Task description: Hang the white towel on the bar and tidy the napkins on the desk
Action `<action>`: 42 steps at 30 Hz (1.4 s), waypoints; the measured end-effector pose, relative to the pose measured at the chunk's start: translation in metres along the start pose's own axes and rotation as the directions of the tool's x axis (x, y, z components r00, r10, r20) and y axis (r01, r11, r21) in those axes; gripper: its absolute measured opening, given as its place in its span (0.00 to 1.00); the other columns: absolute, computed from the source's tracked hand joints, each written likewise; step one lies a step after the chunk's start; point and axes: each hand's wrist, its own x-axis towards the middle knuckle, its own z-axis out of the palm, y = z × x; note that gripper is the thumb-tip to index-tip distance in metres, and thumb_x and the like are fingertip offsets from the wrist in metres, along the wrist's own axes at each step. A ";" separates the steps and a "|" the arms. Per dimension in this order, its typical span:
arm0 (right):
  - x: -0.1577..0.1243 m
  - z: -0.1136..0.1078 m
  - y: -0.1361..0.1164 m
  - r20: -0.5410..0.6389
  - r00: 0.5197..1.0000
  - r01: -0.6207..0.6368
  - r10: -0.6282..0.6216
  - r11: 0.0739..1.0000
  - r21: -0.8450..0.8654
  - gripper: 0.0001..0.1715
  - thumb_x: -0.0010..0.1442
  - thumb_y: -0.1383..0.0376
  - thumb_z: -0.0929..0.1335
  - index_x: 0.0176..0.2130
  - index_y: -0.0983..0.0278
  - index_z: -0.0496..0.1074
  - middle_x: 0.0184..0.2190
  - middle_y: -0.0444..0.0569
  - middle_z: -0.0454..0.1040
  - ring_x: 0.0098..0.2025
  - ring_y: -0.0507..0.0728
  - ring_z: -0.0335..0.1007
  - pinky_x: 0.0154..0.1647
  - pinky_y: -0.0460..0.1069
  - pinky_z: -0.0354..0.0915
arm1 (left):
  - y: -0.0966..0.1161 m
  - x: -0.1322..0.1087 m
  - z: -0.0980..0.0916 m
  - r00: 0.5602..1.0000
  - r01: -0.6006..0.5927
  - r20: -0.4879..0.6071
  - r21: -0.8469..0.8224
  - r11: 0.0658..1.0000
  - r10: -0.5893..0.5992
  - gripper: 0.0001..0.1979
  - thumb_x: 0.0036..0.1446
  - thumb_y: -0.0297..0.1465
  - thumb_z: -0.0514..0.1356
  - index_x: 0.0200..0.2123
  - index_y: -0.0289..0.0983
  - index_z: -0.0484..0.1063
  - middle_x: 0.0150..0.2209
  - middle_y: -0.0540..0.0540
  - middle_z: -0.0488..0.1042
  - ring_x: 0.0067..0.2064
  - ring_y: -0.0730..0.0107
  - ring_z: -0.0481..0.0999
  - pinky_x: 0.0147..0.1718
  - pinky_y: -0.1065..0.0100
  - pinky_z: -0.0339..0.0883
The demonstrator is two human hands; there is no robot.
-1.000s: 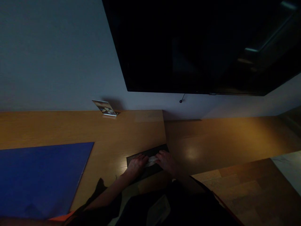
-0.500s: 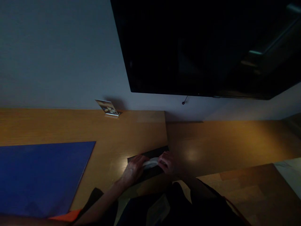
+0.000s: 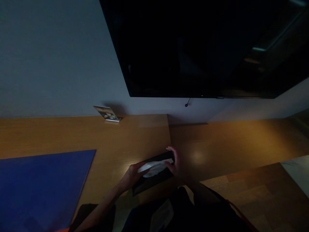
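A flat black box (image 3: 145, 186), which looks like a tissue box, lies at an angle near the front edge of the wooden counter. White tissue (image 3: 154, 169) spreads across the middle of its top. From the left, my left hand (image 3: 131, 176) has its thumb and fingers on either side of the tissue's left end. My right hand (image 3: 176, 163) curves around the right end of the box, fingers spread along the far corner. Its thumb points inward over the tissue's right end. Dim light hides the finer finger contact.
A large black television (image 3: 193, 58) hangs on the wall above. A small picture stand (image 3: 107, 114) is at the back of the counter (image 3: 125, 138). On the left lies a blue mat (image 3: 45, 183). The surface to the right (image 3: 229, 141) runs along the wall.
My hands have moved apart from the middle of the box toward its two ends. The right fingers have uncurled and spread. More of the white tissue shows, spread wider.
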 end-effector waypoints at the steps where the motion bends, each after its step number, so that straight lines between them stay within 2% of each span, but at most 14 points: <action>1: 0.001 0.003 0.005 0.046 0.999 -0.007 0.007 1.000 -0.005 0.41 0.58 0.51 0.71 0.63 0.59 0.54 0.56 0.50 0.65 0.58 0.58 0.61 0.60 0.53 0.57 | 0.002 0.000 -0.002 1.000 -0.004 0.006 -0.012 1.000 0.004 0.23 0.55 0.50 0.57 0.36 0.34 0.74 0.32 0.47 0.75 0.35 0.64 0.72 0.34 0.71 0.62; 3: 0.004 0.009 0.017 0.063 0.997 -0.031 0.032 0.999 -0.023 0.43 0.56 0.54 0.72 0.64 0.61 0.55 0.55 0.50 0.67 0.56 0.59 0.63 0.59 0.54 0.58 | 0.006 0.000 -0.006 1.000 -0.002 0.026 -0.021 1.000 0.003 0.23 0.56 0.49 0.57 0.36 0.34 0.74 0.33 0.47 0.75 0.35 0.64 0.72 0.34 0.72 0.62; 7: 0.010 0.015 0.025 -0.099 0.982 -0.160 0.159 0.987 0.001 0.15 0.63 0.62 0.64 0.48 0.63 0.71 0.41 0.48 0.74 0.42 0.55 0.70 0.45 0.49 0.64 | 0.004 0.001 -0.009 0.996 -0.015 0.089 0.042 0.999 0.011 0.27 0.55 0.49 0.58 0.50 0.35 0.73 0.42 0.45 0.77 0.42 0.59 0.74 0.40 0.69 0.65; 10: 0.009 0.003 0.006 -0.117 0.991 0.049 -0.057 0.996 -0.072 0.07 0.64 0.64 0.65 0.40 0.64 0.72 0.35 0.47 0.74 0.38 0.53 0.69 0.42 0.47 0.63 | -0.003 0.002 -0.006 0.998 -0.053 0.035 0.132 0.990 0.049 0.33 0.52 0.47 0.62 0.58 0.38 0.67 0.49 0.44 0.75 0.47 0.56 0.75 0.44 0.66 0.66; 13: 0.000 -0.017 -0.015 0.057 0.950 0.311 -0.308 0.949 -0.052 0.05 0.62 0.67 0.66 0.38 0.65 0.71 0.33 0.47 0.73 0.36 0.52 0.69 0.41 0.47 0.63 | -0.012 0.003 -0.002 0.985 -0.166 -0.020 0.152 0.974 0.171 0.21 0.58 0.41 0.56 0.52 0.37 0.72 0.48 0.44 0.76 0.46 0.61 0.76 0.45 0.67 0.67; 16: -0.005 -0.031 -0.020 0.346 0.925 0.065 -0.157 0.962 0.264 0.15 0.60 0.62 0.69 0.46 0.65 0.71 0.27 0.44 0.73 0.26 0.50 0.68 0.29 0.43 0.63 | -0.017 0.004 -0.002 0.948 -0.312 -0.032 0.121 0.942 0.317 0.15 0.58 0.34 0.54 0.44 0.37 0.75 0.43 0.45 0.78 0.43 0.66 0.77 0.42 0.70 0.68; 18: 0.003 -0.029 -0.014 0.343 0.937 -0.208 0.071 0.900 0.383 0.18 0.62 0.59 0.68 0.49 0.66 0.70 0.23 0.41 0.70 0.22 0.48 0.66 0.25 0.42 0.61 | -0.018 0.004 -0.004 0.928 -0.366 -0.032 0.118 0.923 0.372 0.13 0.59 0.33 0.54 0.43 0.37 0.76 0.40 0.46 0.78 0.40 0.68 0.78 0.39 0.71 0.68; 21: 0.028 -0.012 -0.004 0.266 0.955 -0.178 0.128 0.969 0.174 0.27 0.57 0.56 0.72 0.51 0.68 0.71 0.38 0.51 0.75 0.40 0.54 0.72 0.42 0.48 0.67 | -0.016 0.004 -0.009 0.898 -0.430 -0.038 0.132 0.893 0.438 0.14 0.62 0.34 0.53 0.44 0.37 0.76 0.41 0.45 0.78 0.40 0.68 0.78 0.38 0.71 0.70; 24: 0.046 0.011 -0.005 0.658 0.744 0.004 0.117 0.984 -0.179 0.28 0.54 0.55 0.75 0.50 0.65 0.75 0.45 0.54 0.75 0.50 0.62 0.71 0.51 0.53 0.64 | -0.010 0.003 -0.017 0.844 -0.523 -0.002 0.214 0.825 0.536 0.14 0.62 0.33 0.52 0.43 0.38 0.77 0.42 0.43 0.78 0.42 0.67 0.78 0.42 0.70 0.71; 26: 0.049 0.022 -0.011 0.754 0.624 0.019 0.205 0.961 -0.276 0.18 0.60 0.58 0.71 0.48 0.63 0.77 0.41 0.50 0.77 0.45 0.60 0.74 0.45 0.49 0.64 | -0.007 -0.002 -0.022 0.832 -0.534 -0.002 0.268 0.802 0.555 0.14 0.63 0.32 0.52 0.41 0.38 0.78 0.43 0.42 0.78 0.44 0.67 0.78 0.43 0.69 0.72; 31: 0.044 0.030 -0.021 0.736 0.610 -0.048 0.292 0.941 -0.334 0.19 0.58 0.55 0.72 0.47 0.60 0.77 0.41 0.46 0.77 0.44 0.56 0.74 0.38 0.46 0.60 | -0.015 -0.012 -0.031 0.826 -0.518 -0.082 0.278 0.809 0.557 0.13 0.63 0.29 0.53 0.33 0.38 0.78 0.44 0.43 0.77 0.43 0.70 0.78 0.39 0.73 0.72; 35: 0.046 0.027 -0.025 0.728 0.562 -0.051 0.391 0.895 -0.442 0.16 0.59 0.54 0.72 0.39 0.64 0.78 0.39 0.50 0.77 0.44 0.58 0.74 0.35 0.47 0.57 | -0.026 -0.012 -0.044 0.728 -0.418 -0.343 0.465 0.780 0.594 0.11 0.63 0.28 0.55 0.30 0.37 0.76 0.39 0.47 0.77 0.39 0.72 0.78 0.36 0.74 0.70; 40: 0.047 0.028 -0.030 0.674 0.581 -0.098 0.456 0.861 -0.499 0.21 0.61 0.50 0.70 0.41 0.65 0.78 0.39 0.51 0.77 0.44 0.59 0.74 0.34 0.47 0.57 | 0.001 -0.022 -0.018 0.453 -0.116 -0.602 0.692 0.713 0.658 0.06 0.62 0.24 0.57 0.40 0.35 0.73 0.40 0.44 0.75 0.40 0.66 0.73 0.39 0.67 0.67; 42: 0.046 0.028 -0.029 0.653 0.594 -0.115 0.470 0.853 -0.510 0.25 0.64 0.48 0.67 0.38 0.67 0.78 0.37 0.52 0.77 0.44 0.60 0.74 0.34 0.47 0.56 | 0.012 -0.024 0.004 0.505 -0.179 -0.449 0.781 0.599 0.737 0.08 0.61 0.25 0.58 0.44 0.35 0.71 0.40 0.43 0.74 0.41 0.63 0.72 0.39 0.63 0.66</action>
